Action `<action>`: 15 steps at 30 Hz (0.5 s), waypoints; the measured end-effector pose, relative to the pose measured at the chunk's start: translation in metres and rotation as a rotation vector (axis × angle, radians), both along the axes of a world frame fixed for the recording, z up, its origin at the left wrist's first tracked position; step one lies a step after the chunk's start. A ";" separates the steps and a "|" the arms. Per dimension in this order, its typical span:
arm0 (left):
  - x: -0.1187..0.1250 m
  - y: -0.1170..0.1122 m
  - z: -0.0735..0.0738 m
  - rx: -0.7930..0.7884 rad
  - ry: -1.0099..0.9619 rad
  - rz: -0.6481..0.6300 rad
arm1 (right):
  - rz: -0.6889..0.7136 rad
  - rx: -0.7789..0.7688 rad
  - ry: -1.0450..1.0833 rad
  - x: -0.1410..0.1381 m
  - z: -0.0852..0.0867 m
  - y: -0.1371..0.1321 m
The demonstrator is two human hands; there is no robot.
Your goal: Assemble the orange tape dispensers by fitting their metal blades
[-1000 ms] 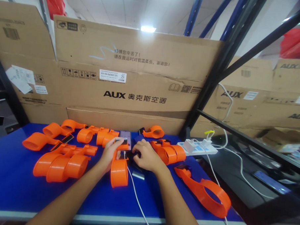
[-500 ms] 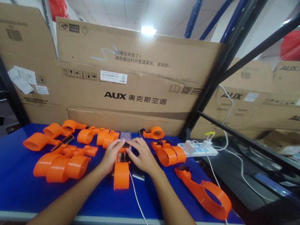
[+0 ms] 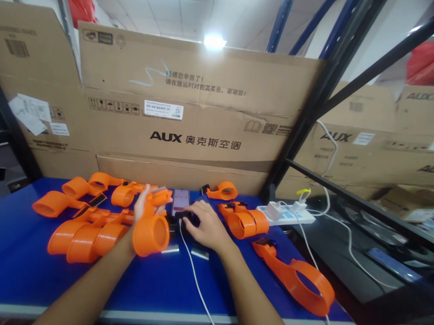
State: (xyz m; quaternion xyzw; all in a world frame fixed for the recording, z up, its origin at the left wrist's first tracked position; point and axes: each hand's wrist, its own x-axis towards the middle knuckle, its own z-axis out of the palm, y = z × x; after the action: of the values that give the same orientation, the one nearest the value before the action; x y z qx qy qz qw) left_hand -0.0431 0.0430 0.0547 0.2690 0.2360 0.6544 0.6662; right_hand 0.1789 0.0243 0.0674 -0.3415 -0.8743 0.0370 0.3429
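Note:
My left hand (image 3: pixel 142 208) grips an orange plastic holder (image 3: pixel 151 229) and holds it lifted off the blue table (image 3: pixel 25 264), its round ring facing me. My right hand (image 3: pixel 203 225) rests on the table with its fingers closed on a small black part (image 3: pixel 184 215) at the end of a white cable (image 3: pixel 197 281). A phone (image 3: pixel 180 200) with a lit screen lies just beyond both hands. Two small grey pieces (image 3: pixel 199 253) lie on the table below my right hand.
Several more orange holders lie on the table: a cluster at left (image 3: pixel 88 233), some at the back (image 3: pixel 129 193), one pair right of my hand (image 3: pixel 243 221) and a long one at front right (image 3: pixel 298 278). A white power strip (image 3: pixel 286 213) sits right. Cardboard boxes (image 3: pixel 190 108) stand behind.
My left hand lifted the orange holder off the table and swung it left, away from the phone. My right hand shifted from the holder's top onto the black part at the cable's end.

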 end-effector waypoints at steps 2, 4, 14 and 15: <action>-0.002 0.002 -0.002 0.012 -0.096 -0.032 | 0.023 -0.014 -0.086 -0.003 -0.002 -0.001; -0.002 0.002 -0.005 0.010 -0.135 -0.045 | 0.041 -0.028 -0.124 -0.005 -0.005 0.000; 0.006 -0.002 -0.004 0.116 -0.026 -0.212 | -0.073 -0.047 -0.212 -0.026 -0.018 -0.003; 0.006 -0.002 -0.005 0.109 0.008 -0.218 | -0.073 -0.044 -0.210 -0.026 -0.018 -0.003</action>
State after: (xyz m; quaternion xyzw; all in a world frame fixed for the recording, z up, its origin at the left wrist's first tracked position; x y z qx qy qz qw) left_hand -0.0371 0.0414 0.0494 0.3312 0.1721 0.5890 0.7168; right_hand 0.1529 0.0212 0.0495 -0.3827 -0.8913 0.0077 0.2430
